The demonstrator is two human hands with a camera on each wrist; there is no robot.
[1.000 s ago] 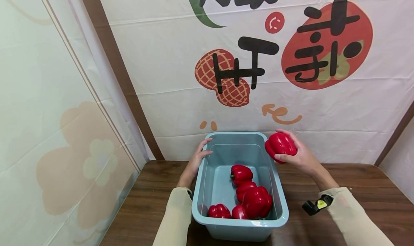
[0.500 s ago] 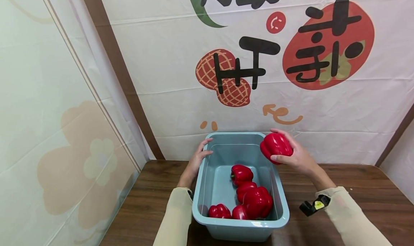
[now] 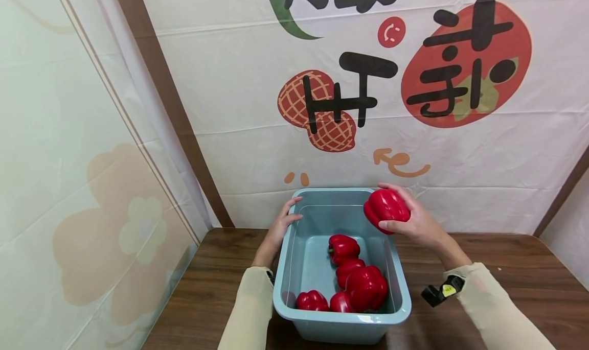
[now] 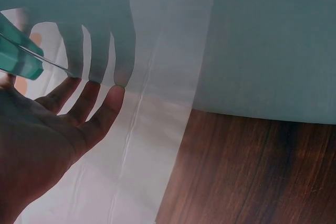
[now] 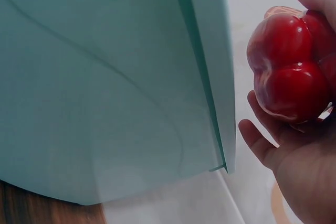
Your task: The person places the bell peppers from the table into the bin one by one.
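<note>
In the head view a red bell pepper (image 3: pixel 386 210) is held in my right hand (image 3: pixel 421 227), thumb on the near side and fingers round the back. It hangs above the right rim of a light blue plastic tub (image 3: pixel 279 268). The right wrist view shows the pepper's lobed end (image 5: pixel 289 69) in the hand (image 5: pixel 304 166), outside the tub wall (image 5: pixel 131 103). My left hand (image 3: pixel 276 232) grips the tub's left rim; in the left wrist view its fingers (image 4: pixel 100 116) lie against the outer wall. Several red bell peppers (image 3: pixel 366 288) lie in the tub, mostly along its right and near sides.
Under the tub is a dark wooden table (image 3: pixel 460 299). Close behind stands a white printed cloth wall (image 3: pixel 248 150), with a pale flowered panel (image 3: pixel 106 227) on the left. A black wrist strap (image 3: pixel 444 290) sits on my right sleeve.
My right hand has carried its bell pepper leftward, from beside the tub to over its right rim. The left hand and the peppers in the tub have stayed put.
</note>
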